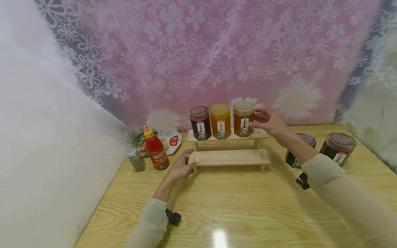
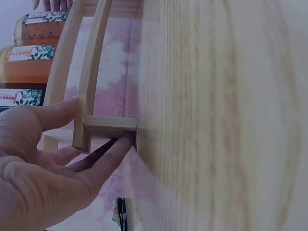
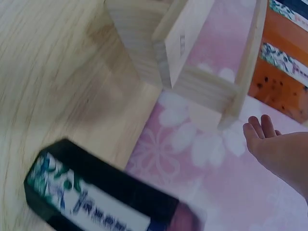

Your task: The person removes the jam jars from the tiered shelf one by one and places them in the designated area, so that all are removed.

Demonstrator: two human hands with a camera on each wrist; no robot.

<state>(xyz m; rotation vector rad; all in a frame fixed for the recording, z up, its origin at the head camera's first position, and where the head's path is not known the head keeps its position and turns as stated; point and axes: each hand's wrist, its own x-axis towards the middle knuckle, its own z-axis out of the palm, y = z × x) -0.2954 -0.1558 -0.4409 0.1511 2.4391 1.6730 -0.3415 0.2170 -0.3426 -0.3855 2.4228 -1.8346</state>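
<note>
A two-tier wooden display stand [image 1: 229, 157] stands on the table. My left hand [image 1: 180, 167] grips the left end of its lower step, thumb on the top side and fingers around the end, as the left wrist view shows. On the upper step sit a dark jar [image 1: 200, 125], an orange honey jar [image 1: 220, 122] and an amber jar [image 1: 243, 120] with a pale lid, all upright. Beside the amber jar is my right hand [image 1: 273, 124], its fingers extended along the jar's right side and the thumb near its front. The right wrist view shows the fingers [image 3: 260, 129] loosely straight.
Two dark jars, one purple-lidded [image 1: 305, 139] and one brown-lidded [image 1: 338, 148], stand at the right by my forearm. At the left are a red sauce bottle [image 1: 156, 151], a small shaker [image 1: 136, 159] and a food packet [image 1: 173, 140]. A flowered curtain [image 1: 211, 62] hangs behind.
</note>
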